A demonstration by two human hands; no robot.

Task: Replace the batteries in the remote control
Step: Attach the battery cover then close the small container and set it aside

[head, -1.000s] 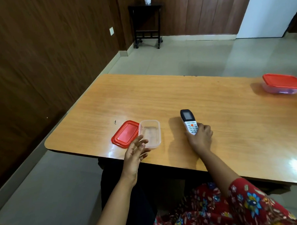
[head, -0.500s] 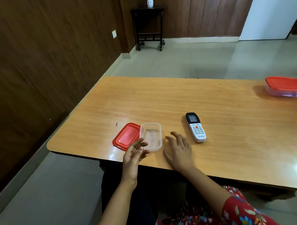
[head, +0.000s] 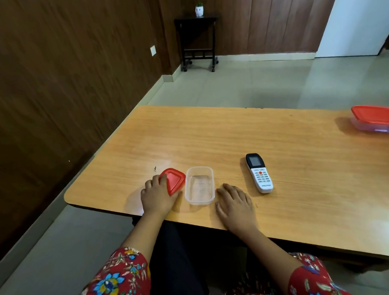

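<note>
A white remote control (head: 259, 173) with a black top and small screen lies face up on the wooden table (head: 233, 136). To its left stands a small clear plastic box (head: 199, 185), open and looking empty. Beside the box is its red lid (head: 174, 180), tilted up on one edge, and my left hand (head: 157, 195) grips it from the left. My right hand (head: 235, 207) rests flat on the table, fingers spread, between the clear box and the remote, touching neither.
A second clear container with a red lid (head: 376, 119) sits at the table's far right. A dark wood wall runs along the left. A black side table (head: 196, 42) with a small pot stands across the tiled floor.
My right hand let go of the remote and moved left to lie flat by the box. My left hand came forward from the table edge and took hold of the red lid, tilting it.
</note>
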